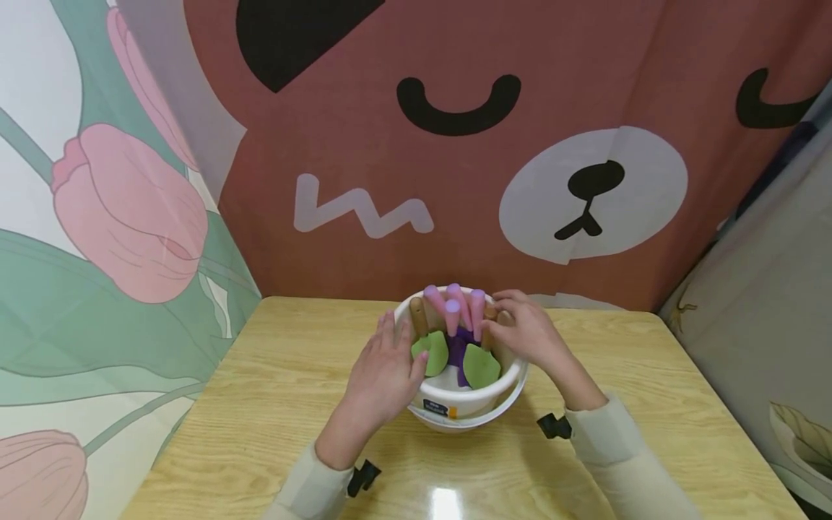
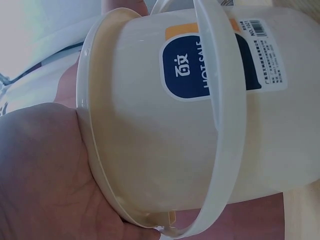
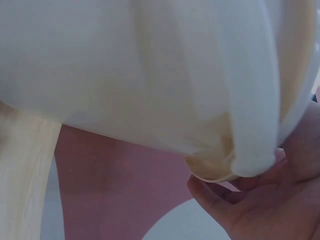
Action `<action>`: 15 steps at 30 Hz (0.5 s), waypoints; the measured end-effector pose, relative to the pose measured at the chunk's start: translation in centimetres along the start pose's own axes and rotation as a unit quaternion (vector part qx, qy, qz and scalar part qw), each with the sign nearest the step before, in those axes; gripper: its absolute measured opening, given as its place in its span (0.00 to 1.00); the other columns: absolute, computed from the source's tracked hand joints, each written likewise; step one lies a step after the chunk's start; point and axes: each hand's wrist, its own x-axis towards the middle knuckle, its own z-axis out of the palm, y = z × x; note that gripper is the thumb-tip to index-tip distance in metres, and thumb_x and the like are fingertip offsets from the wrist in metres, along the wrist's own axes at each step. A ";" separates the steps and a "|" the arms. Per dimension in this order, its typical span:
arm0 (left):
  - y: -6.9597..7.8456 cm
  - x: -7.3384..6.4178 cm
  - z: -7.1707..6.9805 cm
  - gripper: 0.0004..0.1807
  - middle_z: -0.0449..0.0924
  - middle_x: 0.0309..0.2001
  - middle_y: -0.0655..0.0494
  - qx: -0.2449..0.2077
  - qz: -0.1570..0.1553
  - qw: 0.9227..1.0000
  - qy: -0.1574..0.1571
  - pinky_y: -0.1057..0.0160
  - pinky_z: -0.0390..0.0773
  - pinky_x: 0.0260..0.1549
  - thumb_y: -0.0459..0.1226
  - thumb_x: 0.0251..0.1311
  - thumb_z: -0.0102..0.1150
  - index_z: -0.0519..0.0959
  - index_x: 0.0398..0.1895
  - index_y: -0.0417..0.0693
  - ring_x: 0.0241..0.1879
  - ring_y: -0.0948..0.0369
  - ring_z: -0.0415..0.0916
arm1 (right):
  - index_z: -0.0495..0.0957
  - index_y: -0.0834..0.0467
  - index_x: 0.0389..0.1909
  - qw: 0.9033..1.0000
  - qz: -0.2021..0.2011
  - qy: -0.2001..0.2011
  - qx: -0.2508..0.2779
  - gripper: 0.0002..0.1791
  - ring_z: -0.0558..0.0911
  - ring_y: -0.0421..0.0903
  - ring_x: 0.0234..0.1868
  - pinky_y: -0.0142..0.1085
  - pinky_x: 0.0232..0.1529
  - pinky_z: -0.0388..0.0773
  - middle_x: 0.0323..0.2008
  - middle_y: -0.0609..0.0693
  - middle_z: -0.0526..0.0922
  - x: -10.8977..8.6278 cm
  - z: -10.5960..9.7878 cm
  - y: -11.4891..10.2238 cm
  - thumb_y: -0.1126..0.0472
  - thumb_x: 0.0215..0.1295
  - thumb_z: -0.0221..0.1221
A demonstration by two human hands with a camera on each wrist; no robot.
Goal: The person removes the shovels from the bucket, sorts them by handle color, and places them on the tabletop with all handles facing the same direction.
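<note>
A white bucket with a dark blue label stands on the table between both hands. Inside it are pink rod-like handles with purple parts below, and brown handles with green, leaf-shaped pieces. My left hand rests on the left rim, its fingers straight and its thumb over the inside. At the right rim, my right hand grips the edge. In the right wrist view, its curled fingertips reach under the handle's mount. The white bucket handle hangs down the front.
The wood-grain table spreads around the bucket. Behind it hangs a brown curtain with a bear's face, a tulip-patterned curtain at the left and a grey one at the right.
</note>
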 end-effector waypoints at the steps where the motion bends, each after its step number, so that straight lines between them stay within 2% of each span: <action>1: 0.0 0.0 0.0 0.39 0.43 0.80 0.34 0.000 0.000 1.000 0.001 0.45 0.53 0.75 0.57 0.77 0.37 0.56 0.79 0.38 0.80 0.43 0.39 | 0.84 0.68 0.50 1.000 0.000 0.005 0.003 0.21 0.76 0.64 0.63 0.59 0.63 0.72 0.63 0.62 0.77 -0.1 -0.1 -0.1 0.55 0.65 0.67; 7: 0.0 -0.1 0.0 0.39 0.42 0.79 0.33 0.004 0.002 1.000 0.004 0.44 0.54 0.75 0.57 0.77 0.36 0.56 0.79 0.38 0.80 0.43 0.40 | 0.84 0.65 0.48 0.999 -0.005 0.029 0.021 0.19 0.75 0.62 0.64 0.59 0.63 0.72 0.62 0.59 0.78 -0.5 -1.1 -0.6 0.54 0.65 0.67; 11: 0.0 -0.1 0.0 0.39 0.43 0.79 0.33 0.004 0.002 1.000 0.006 0.44 0.55 0.74 0.56 0.77 0.37 0.57 0.78 0.38 0.80 0.43 0.40 | 0.85 0.61 0.45 0.999 -0.014 0.040 0.033 0.15 0.78 0.62 0.62 0.59 0.60 0.75 0.60 0.60 0.80 -0.7 -1.7 -1.0 0.54 0.67 0.67; 15: 0.0 -0.1 0.0 0.38 0.44 0.79 0.33 0.001 0.002 1.000 0.007 0.44 0.55 0.74 0.55 0.77 0.39 0.57 0.78 0.38 0.79 0.42 0.41 | 0.84 0.60 0.47 0.997 -0.006 0.052 0.057 0.15 0.81 0.62 0.58 0.57 0.59 0.77 0.55 0.59 0.82 -0.9 -2.3 -1.3 0.54 0.67 0.66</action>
